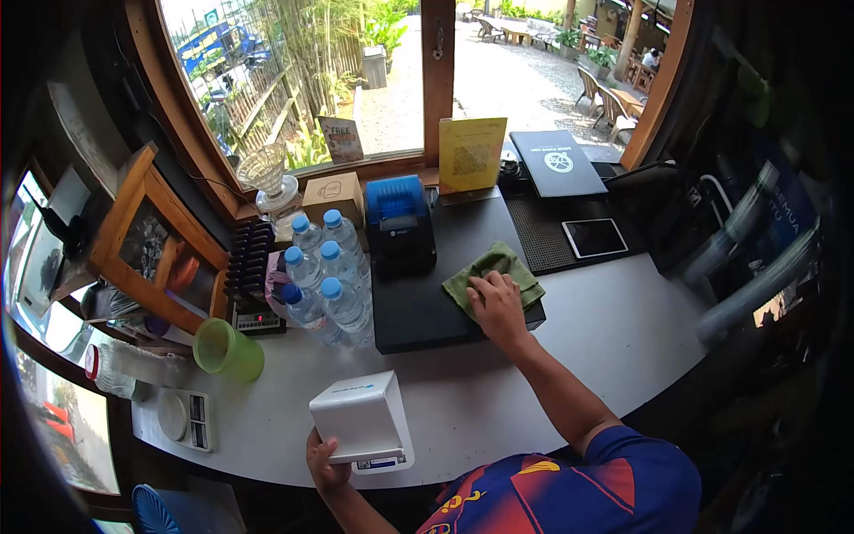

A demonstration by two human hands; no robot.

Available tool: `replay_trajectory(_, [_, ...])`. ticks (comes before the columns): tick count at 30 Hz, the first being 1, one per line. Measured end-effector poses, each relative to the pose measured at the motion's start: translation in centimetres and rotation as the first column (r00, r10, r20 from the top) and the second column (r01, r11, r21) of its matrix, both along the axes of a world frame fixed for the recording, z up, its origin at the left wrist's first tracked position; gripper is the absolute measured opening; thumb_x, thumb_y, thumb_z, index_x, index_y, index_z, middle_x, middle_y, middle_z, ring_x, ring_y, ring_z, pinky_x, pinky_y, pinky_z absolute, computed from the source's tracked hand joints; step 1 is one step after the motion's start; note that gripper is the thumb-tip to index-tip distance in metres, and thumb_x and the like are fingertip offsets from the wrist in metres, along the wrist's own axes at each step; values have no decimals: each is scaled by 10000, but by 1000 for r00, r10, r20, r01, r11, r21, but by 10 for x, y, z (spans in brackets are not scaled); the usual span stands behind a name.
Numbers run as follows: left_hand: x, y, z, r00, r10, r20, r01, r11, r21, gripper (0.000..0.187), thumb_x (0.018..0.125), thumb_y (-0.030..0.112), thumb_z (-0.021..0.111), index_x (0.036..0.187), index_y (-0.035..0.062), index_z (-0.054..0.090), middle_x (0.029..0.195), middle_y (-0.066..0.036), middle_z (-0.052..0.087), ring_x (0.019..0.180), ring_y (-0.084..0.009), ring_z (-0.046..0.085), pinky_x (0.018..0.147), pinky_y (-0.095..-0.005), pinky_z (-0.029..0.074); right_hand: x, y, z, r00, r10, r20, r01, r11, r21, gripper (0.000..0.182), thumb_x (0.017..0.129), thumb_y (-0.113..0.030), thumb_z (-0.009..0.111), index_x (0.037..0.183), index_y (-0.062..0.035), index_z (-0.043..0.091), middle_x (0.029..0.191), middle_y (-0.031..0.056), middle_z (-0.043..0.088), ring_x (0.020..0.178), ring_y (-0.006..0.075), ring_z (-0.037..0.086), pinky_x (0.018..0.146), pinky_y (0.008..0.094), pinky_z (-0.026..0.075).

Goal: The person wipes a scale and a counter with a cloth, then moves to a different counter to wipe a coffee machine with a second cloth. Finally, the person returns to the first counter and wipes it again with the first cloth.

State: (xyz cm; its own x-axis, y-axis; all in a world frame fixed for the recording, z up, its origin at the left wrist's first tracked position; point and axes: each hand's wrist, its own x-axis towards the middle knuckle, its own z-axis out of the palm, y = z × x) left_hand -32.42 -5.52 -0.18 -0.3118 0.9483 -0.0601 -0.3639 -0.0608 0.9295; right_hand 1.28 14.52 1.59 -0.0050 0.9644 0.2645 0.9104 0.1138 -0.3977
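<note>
My right hand [498, 303] presses a green cloth [487, 271] onto the top of a black cash drawer [409, 313], near its right front corner. The fingers are bent over the cloth. Low in the view, my left hand [327, 458] grips a white box-like device [358, 411] with a slanted face by its lower left edge, thumb on top. The device is held over the front of the white counter [596, 356]. Behind the cloth, a small black printer with a blue cover [398, 218] stands on the drawer.
Several water bottles [342, 307] stand left of the drawer, beside a green cup [229, 349] and a kitchen scale [185, 418]. A yellow sign [471, 154] is at the back. A tablet [594, 238] and a dark menu folder [558, 164] lie to the right.
</note>
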Motion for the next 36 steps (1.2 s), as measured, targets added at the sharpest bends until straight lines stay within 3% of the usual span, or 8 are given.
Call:
replay_trajectory(5, [1,1,-6,999,14,46,-13,999,-36,541,772,260,573,1161,-116,582,1038,-196,651,935,-264,661,798,-336,540,-33,5,-22,952,-123,281,71,979,191,477,996,-363,509,1393,-101,544,1501,170,422,1437,365,324,1175,557,226])
replay_trajectory(6, [-1,-1,-8,998,5,63,-2,999,-44,550,768,262,575,1168,-115,579,1040,-195,651,935,-264,659,803,-339,540,-42,2,-29,979,17,203,-18,1000,6,533,1013,-385,461,1474,-118,456,1590,194,318,1512,386,196,1202,605,121])
replay_trajectory(10, [-3,4,-14,987,18,158,-10,999,-49,581,762,269,580,1200,-112,567,1049,-194,649,944,-270,655,834,-348,538,-91,-17,-11,878,454,152,-427,886,-179,518,1031,-395,443,1516,-214,417,1614,131,307,1506,341,246,1215,513,154])
replay_trajectory(13, [-3,7,-18,989,60,136,-54,997,-53,589,763,255,590,1222,-112,560,1072,-197,651,968,-283,654,894,-362,522,-98,-7,-8,830,531,173,-505,846,-173,537,1040,-439,402,1537,-236,385,1628,120,280,1526,336,185,1214,593,68])
replay_trajectory(23, [-14,1,-41,950,-122,288,177,969,-173,495,804,70,644,1264,-86,555,1126,-192,662,1027,-301,647,964,-426,496,40,68,-16,967,-109,232,153,971,-183,561,1044,-441,342,1568,-242,313,1652,116,224,1538,339,133,1204,620,78])
replay_trajectory(31, [-40,-1,-84,932,-202,300,271,940,-209,433,930,69,636,1329,-52,523,1232,-176,631,1096,-322,621,898,-442,525,37,128,-25,943,243,227,-214,966,-148,542,1040,-425,362,1546,-231,356,1623,128,290,1521,342,204,1226,533,125])
replay_trajectory(35, [-36,1,-80,926,-164,341,261,928,-264,483,910,45,636,1368,-23,503,1220,-151,636,1066,-283,629,892,-406,516,18,141,-33,961,-7,277,15,1000,-24,549,1034,-404,382,1541,-194,367,1614,118,318,1523,312,209,1235,511,127])
replay_trajectory(36, [-37,5,-79,922,-183,341,278,926,-254,491,906,44,634,1374,-22,501,1228,-151,635,1078,-286,628,897,-404,515,17,139,-31,950,142,279,-126,989,-72,558,1034,-402,388,1550,-194,350,1627,119,288,1528,316,193,1238,508,122])
